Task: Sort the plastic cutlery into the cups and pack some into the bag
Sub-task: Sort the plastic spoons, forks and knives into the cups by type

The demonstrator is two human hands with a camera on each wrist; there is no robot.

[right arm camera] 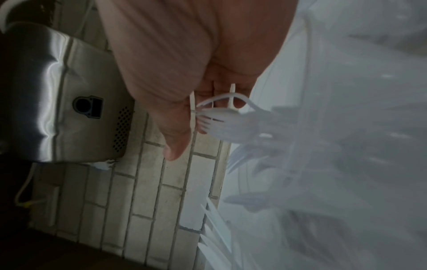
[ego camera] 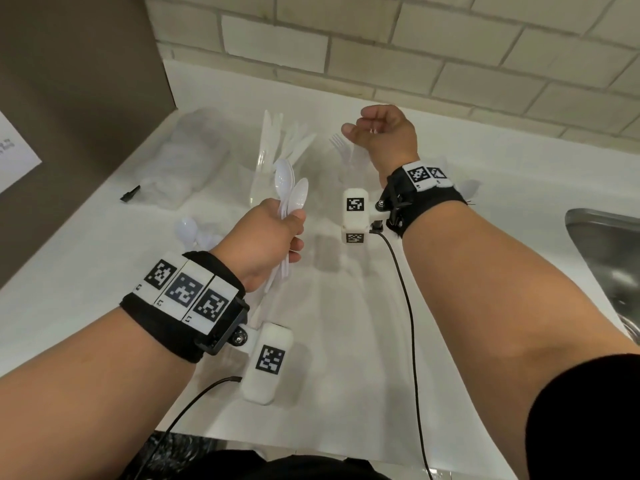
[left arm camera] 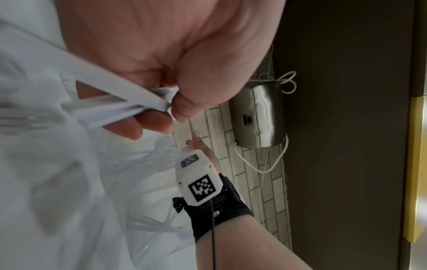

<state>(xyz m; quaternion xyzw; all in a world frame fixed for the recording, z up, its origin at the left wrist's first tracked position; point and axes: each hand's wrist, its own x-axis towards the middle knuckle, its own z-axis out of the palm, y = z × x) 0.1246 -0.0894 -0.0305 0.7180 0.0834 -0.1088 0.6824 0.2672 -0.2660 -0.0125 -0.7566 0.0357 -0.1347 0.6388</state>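
Observation:
My left hand (ego camera: pixel 277 233) grips a bunch of white plastic spoons (ego camera: pixel 291 188) by their handles (left arm camera: pixel 120 107), bowls up, just in front of a clear cup (ego camera: pixel 258 188) that holds white knives (ego camera: pixel 273 129). To its right stands a second clear cup (ego camera: pixel 346 168) with white forks (ego camera: pixel 337 142) in it, tines up. My right hand (ego camera: pixel 384 136) hovers over that fork cup with fingers loosely curled and the thumb apart. In the right wrist view the fork tines (right arm camera: pixel 221 120) lie just beyond the fingers, with nothing plainly held. A clear plastic bag (ego camera: pixel 194 157) lies at the back left.
More loose white spoons (ego camera: pixel 188 228) lie on the white counter (ego camera: pixel 346 323) left of my left hand. A small black object (ego camera: pixel 130 195) sits by the bag. A steel sink (ego camera: pixel 609 258) is at the right edge. A tiled wall runs behind, and a brown panel stands on the left.

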